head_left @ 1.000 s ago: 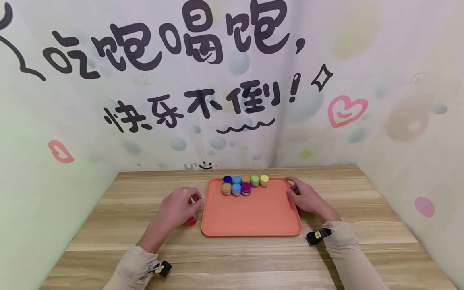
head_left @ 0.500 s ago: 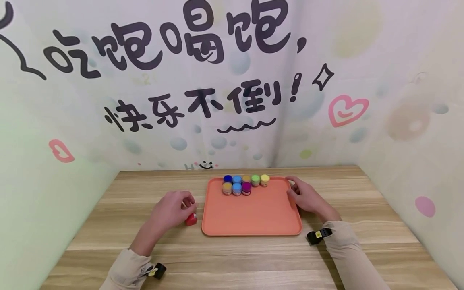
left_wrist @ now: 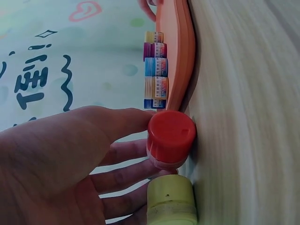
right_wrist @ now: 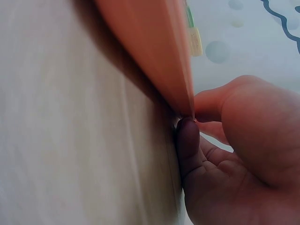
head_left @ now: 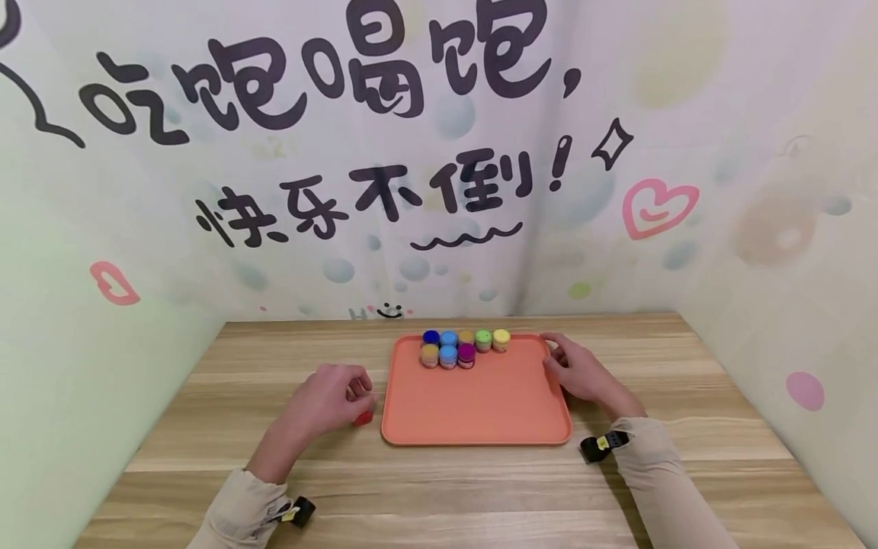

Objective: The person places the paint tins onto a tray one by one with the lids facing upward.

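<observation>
My left hand lies on the wooden table just left of an orange tray. Its fingers curl against a small red-capped jar, which peeks out under the fingertips in the head view. A yellow-capped jar stands right beside the red one, by the lower fingers; the head view hides it under the hand. My right hand pinches the tray's right rim, thumb under the edge. Several coloured jars stand in two rows at the tray's far edge.
The table sits in a corner of printed walls at the back and both sides. The jars on the tray show in a line beyond the red one in the left wrist view. Both sleeves and wrist straps lie toward the near edge.
My left hand drew back slightly to the left, uncovering the red jar, then closed over it again. The right hand and tray have stayed put.
</observation>
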